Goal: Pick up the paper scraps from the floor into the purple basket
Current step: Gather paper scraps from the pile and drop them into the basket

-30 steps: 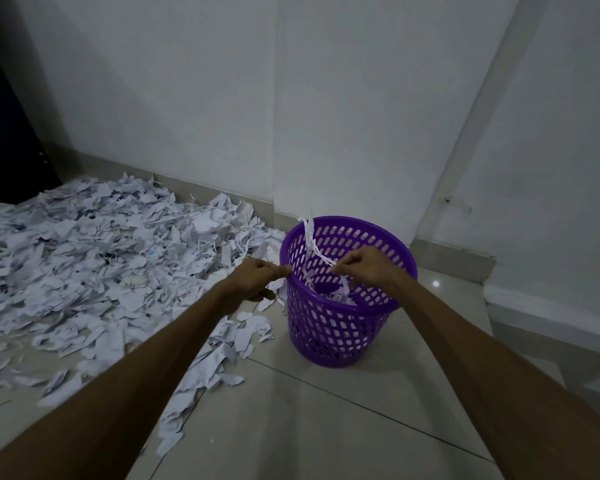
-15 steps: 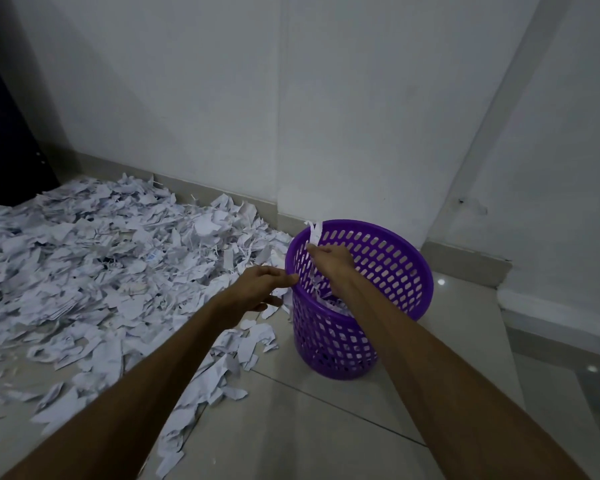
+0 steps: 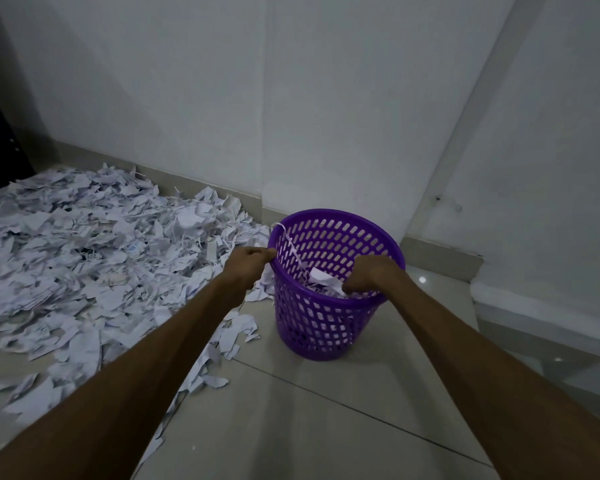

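Tiled floor (image 3: 309, 420), both hands' fingers (image 3: 257, 252) gripping the purple basket (image 3: 326, 327) rim.

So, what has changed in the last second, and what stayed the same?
The right hand went to the left side of the purple basket, near the hanging strip, then back to the near right rim, over the scraps inside. The left hand stayed curled at the left rim. The basket and the floor pile did not move.
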